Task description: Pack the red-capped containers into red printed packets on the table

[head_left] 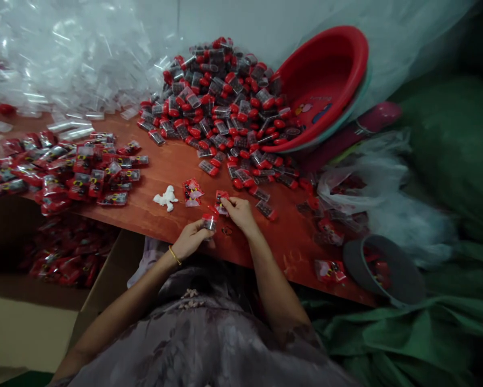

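Note:
My left hand (191,239) is closed round a small clear container (209,222) with a red end, held over the table's front edge. Just to its right, my right hand (239,212) pinches a red printed card (221,202) between thumb and fingers. Another red printed card (192,192) lies flat on the table, left of that hand. Beside it is a crumpled white piece (167,199), whose material I cannot make out. A small red piece lies between the two hands, partly hidden.
A big heap of red-ended clear containers (221,113) rises behind my hands, against a tilted red basin (346,70). Packed red pieces (80,172) lie left, near clear plastic tubes (70,126). A grey bowl (354,260) and plastic bag (390,188) stand right. Below left is an open carton (104,269).

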### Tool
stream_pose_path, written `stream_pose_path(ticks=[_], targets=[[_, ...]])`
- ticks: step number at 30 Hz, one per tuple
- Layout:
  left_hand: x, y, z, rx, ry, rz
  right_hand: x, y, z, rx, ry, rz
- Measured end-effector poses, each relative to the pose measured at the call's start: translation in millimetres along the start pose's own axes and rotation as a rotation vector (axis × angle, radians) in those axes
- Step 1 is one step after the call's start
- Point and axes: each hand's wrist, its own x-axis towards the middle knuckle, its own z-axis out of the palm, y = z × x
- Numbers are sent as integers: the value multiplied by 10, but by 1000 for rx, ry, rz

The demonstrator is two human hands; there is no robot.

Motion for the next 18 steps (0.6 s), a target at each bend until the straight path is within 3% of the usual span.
stream_pose_path(ticks=[2, 5, 7, 9, 11, 14, 18], targets=[[-10, 4, -22, -3, 5, 0, -23, -48, -31, -102, 86, -67], [-16, 1, -30, 53, -13, 43, -170, -198, -117, -312, 263, -310], [-4, -10, -27, 161, -34, 106, -328, -303, -153, -363, 190, -478], [18, -30, -22, 288, -37, 171, -464, -344, -147, -389, 83, -550], [42, -60, -16, 393, -14, 219, -511, -286, -110, -414, 116, -500], [64, -126, -7, 504, 3, 264, -382, -64, -58, -265, 214, -275], [75, -222, -19, 418, 65, 292, -124, 103, -13, 102, 113, -60]])
